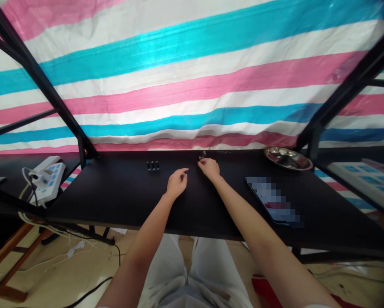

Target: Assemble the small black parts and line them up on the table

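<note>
My right hand (209, 168) is at the back of the black table (115, 192), its thumb and fingertips pinched together at a small pale, shiny piece too small to name. Just beyond those fingertips stands another tiny shiny piece (204, 152). My left hand (178, 183) hovers over the middle of the table, forefinger stretched forward and other fingers loosely curled, with nothing visible in it. Farther left, three small dark cylinders with light ends (152, 165) form a short row. To the right of my right hand, several tiny bits (224, 152) lie in a line along the back edge.
A round metal dish (288, 158) sits at the back right. In front of it lies a phone (272, 201) with a blurred screen. Black metal posts (51, 94) rise at both sides, with a striped sheet (192, 94) behind. A white power strip (51, 182) with cables is at the left.
</note>
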The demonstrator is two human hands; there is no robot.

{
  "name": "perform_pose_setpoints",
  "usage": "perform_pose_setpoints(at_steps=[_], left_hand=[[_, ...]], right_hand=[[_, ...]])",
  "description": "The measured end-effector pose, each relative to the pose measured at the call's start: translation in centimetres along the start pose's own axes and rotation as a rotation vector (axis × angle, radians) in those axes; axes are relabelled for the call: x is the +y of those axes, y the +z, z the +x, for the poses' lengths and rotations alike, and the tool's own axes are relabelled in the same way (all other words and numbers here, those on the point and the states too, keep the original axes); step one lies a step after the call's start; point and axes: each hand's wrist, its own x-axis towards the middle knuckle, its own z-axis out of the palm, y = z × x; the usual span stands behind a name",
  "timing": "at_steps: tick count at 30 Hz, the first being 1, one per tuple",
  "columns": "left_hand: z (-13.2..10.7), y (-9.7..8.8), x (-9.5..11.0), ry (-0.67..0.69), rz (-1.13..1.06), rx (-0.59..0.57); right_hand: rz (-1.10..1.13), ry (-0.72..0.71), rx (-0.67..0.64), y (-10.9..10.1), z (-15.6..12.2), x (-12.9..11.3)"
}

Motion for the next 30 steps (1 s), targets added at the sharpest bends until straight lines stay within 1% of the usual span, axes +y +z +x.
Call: perform_pose_setpoints(at_steps=[5,8,11,13,16,20,22,24,28,30], left_hand=[[-0.1,0.0,0.0,0.008,0.001,0.0],[-0.2,0.1,0.1,-0.003,0.008,0.005],[0.2,0.4,0.1,-0.043,0.05,0.024],[0.8,0.7,0.0,-0.077,0.101,0.027],[2.4,1.6,-0.1,-0.111,0.188,-0.002],[5.1,3.1,-0.4,-0.172,0.293,-0.051],[6.4,3.7,-0.6,-0.188,0.367,-0.084],[7.5,4.2,-0.9,-0.17,0.449,-0.144],[9.3,4.7,-1.5,-0.083,0.568,-0.318],[9.9,4.7,-1.8,-0.028,0.599,-0.381]], right_hand=[[0.011,-0.012,-0.032,0.1,-0.3,0.4],[0.055,-0.004,-0.036,0.0,-0.3,1.2],[0.117,-0.001,-0.033,0.0,0.2,2.1],[0.158,0.009,-0.039,0.1,0.6,2.7],[0.187,0.034,-0.052,0.2,0.8,3.0],[0.149,0.051,0.008,0.1,0.1,2.5],[0.121,0.059,0.04,0.0,-0.2,2.2],[0.099,0.068,0.05,-0.1,-0.4,2.0],[0.069,0.078,0.053,-0.2,-0.3,2.0],[0.059,0.084,0.055,-0.2,-0.1,2.0]])
